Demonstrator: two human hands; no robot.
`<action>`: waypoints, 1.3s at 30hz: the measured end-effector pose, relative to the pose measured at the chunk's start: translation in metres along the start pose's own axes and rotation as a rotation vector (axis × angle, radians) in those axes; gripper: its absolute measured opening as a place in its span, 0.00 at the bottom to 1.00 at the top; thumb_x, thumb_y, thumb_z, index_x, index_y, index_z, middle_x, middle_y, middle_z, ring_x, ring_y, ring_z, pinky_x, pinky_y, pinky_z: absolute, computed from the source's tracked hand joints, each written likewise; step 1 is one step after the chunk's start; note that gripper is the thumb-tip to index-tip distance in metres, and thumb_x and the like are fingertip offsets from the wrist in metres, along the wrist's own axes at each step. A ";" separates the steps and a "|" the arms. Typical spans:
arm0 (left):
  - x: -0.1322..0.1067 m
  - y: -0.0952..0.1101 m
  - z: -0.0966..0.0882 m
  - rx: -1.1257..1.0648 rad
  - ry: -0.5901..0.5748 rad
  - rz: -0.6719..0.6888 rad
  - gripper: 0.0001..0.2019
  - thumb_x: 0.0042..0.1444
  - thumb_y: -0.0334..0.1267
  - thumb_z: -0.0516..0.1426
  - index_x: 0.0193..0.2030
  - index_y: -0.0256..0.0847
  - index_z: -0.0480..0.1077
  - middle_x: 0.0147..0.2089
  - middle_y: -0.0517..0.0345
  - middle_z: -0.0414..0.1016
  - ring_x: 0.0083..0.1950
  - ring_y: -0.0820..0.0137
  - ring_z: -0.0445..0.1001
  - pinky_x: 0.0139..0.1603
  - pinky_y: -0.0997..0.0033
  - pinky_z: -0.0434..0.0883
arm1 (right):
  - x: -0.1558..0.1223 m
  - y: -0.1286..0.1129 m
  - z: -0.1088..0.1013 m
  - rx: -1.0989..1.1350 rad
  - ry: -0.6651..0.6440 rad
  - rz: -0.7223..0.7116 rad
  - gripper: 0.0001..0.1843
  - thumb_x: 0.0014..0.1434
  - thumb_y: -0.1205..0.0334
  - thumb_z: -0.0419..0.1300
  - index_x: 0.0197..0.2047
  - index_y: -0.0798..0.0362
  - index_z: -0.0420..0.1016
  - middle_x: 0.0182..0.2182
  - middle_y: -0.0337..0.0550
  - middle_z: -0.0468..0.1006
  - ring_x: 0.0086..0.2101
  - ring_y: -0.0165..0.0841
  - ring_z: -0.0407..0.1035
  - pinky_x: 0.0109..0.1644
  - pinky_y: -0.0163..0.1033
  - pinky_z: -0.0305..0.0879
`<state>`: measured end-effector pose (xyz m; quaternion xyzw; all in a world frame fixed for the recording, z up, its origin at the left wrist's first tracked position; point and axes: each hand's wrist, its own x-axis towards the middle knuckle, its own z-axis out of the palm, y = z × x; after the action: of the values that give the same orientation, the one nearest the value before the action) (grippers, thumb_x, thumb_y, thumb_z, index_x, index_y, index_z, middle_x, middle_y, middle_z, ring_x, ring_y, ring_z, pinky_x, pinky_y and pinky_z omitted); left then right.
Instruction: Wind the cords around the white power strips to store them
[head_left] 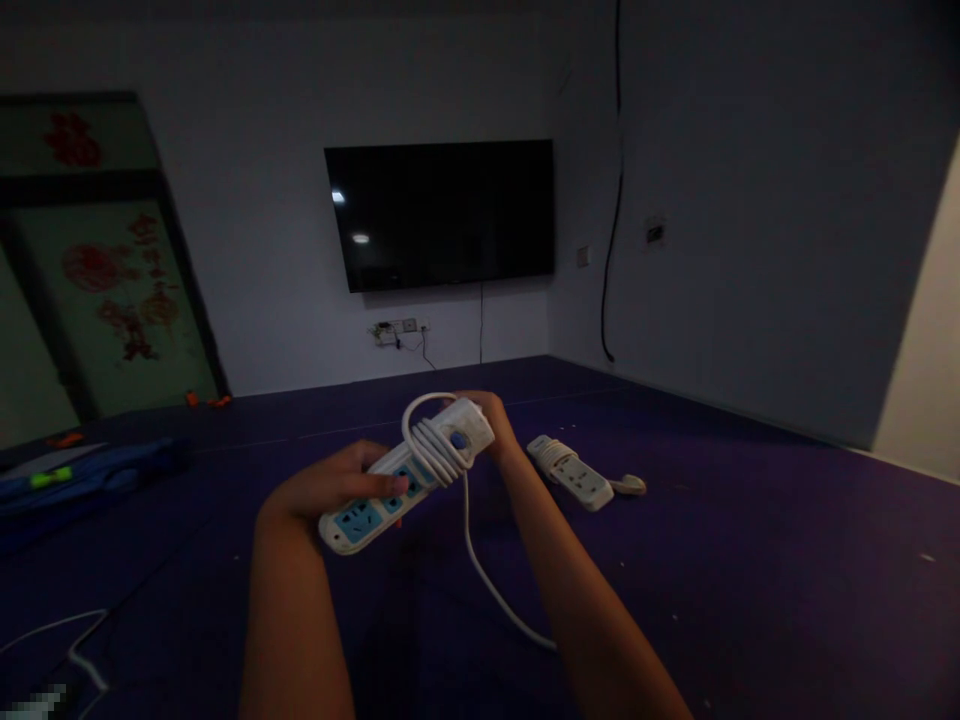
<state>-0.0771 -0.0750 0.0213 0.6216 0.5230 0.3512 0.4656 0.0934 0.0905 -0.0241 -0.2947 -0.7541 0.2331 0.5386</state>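
Note:
A white power strip (469, 420) with light blue socket panels is held tilted above the purple floor, its right end higher. My left hand (341, 485) grips its lower left half, thumb across the sockets. Several turns of white cord (436, 452) wrap the strip near a blue switch, and one loop stands up above it. Behind the upper end is my right hand (484, 405); its fingers are mostly hidden, so I cannot tell whether they hold the cord or the strip. A loose length of cord hangs down and runs behind my right forearm.
On the purple floor (750, 560) to the right lies a second white power strip (581, 480), its cord wound round it and its plug beside it. Blue cloth (112, 475) lies at left. A white cable (86, 655) is at lower left. A television (450, 215) hangs ahead.

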 end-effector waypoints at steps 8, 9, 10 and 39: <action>0.012 0.001 0.002 0.010 0.309 -0.115 0.16 0.41 0.45 0.65 0.32 0.37 0.70 0.23 0.53 0.76 0.22 0.66 0.75 0.20 0.73 0.68 | -0.002 0.007 -0.028 -0.019 0.298 -0.005 0.13 0.55 0.61 0.57 0.40 0.52 0.81 0.33 0.44 0.82 0.37 0.36 0.74 0.41 0.37 0.67; 0.014 0.002 0.001 -0.016 0.342 -0.111 0.15 0.42 0.46 0.65 0.31 0.37 0.70 0.22 0.54 0.76 0.21 0.66 0.74 0.20 0.73 0.68 | -0.002 0.009 -0.030 -0.049 0.299 0.004 0.12 0.55 0.61 0.57 0.39 0.52 0.81 0.33 0.43 0.82 0.36 0.36 0.74 0.40 0.36 0.67; 0.015 0.003 -0.001 -0.045 0.385 -0.099 0.15 0.43 0.46 0.64 0.31 0.36 0.70 0.22 0.54 0.75 0.20 0.67 0.74 0.19 0.73 0.67 | -0.002 0.011 -0.031 -0.084 0.291 0.021 0.12 0.55 0.62 0.57 0.38 0.52 0.81 0.32 0.43 0.82 0.36 0.35 0.74 0.40 0.35 0.66; 0.000 -0.003 -0.002 -0.189 -0.027 0.253 0.18 0.46 0.48 0.63 0.34 0.33 0.72 0.25 0.50 0.77 0.23 0.71 0.73 0.20 0.79 0.65 | -0.005 -0.011 0.025 -0.200 -0.123 -0.431 0.22 0.53 0.64 0.62 0.53 0.48 0.73 0.53 0.44 0.73 0.55 0.39 0.65 0.60 0.47 0.59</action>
<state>-0.0795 -0.0744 0.0191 0.6404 0.3988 0.4462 0.4814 0.0687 0.0780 -0.0282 -0.1642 -0.8502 0.0548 0.4972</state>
